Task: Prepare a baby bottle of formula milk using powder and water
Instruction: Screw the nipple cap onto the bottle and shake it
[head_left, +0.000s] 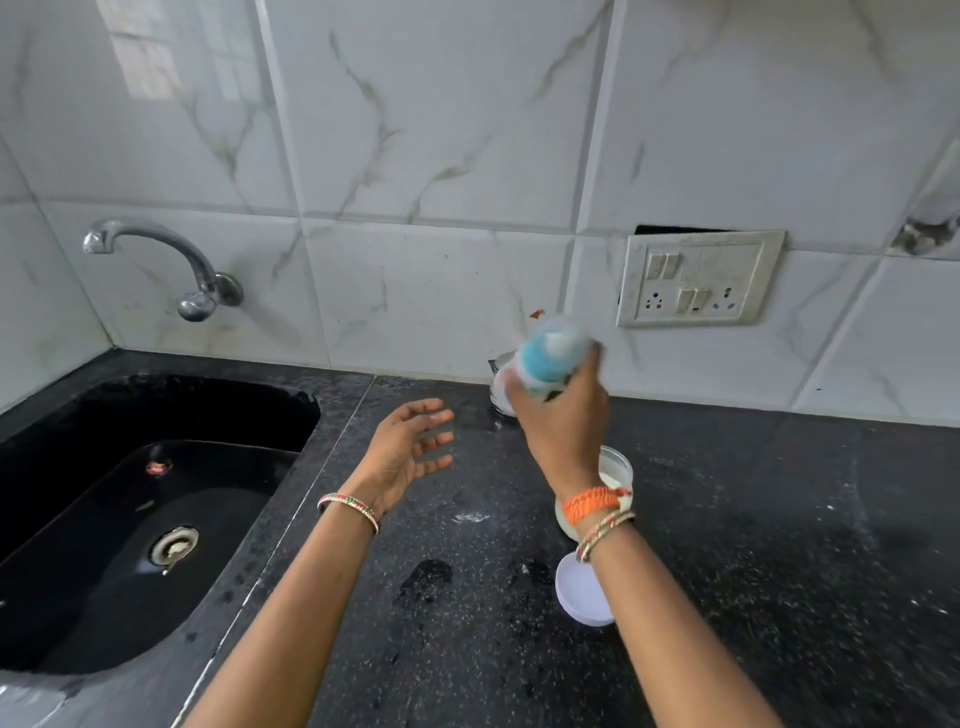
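Observation:
My right hand (563, 415) grips a baby bottle (550, 353) with a blue collar and a clear cap, held up over the black counter and blurred by motion. My left hand (410, 447) hovers to its left, empty, with the fingers spread. Under my right wrist stands an open tub of white powder (618, 470), partly hidden by the arm. Its white lid (582, 592) lies flat on the counter just in front of it. A steel cup (500, 384) stands behind my right hand near the wall, mostly hidden.
A black sink (156, 519) with a steel drain fills the left, below a chrome tap (171, 265) on the tiled wall. A switch and socket plate (698, 278) is on the wall at right. Spilled powder (470, 517) and wet patches mark the counter (779, 545).

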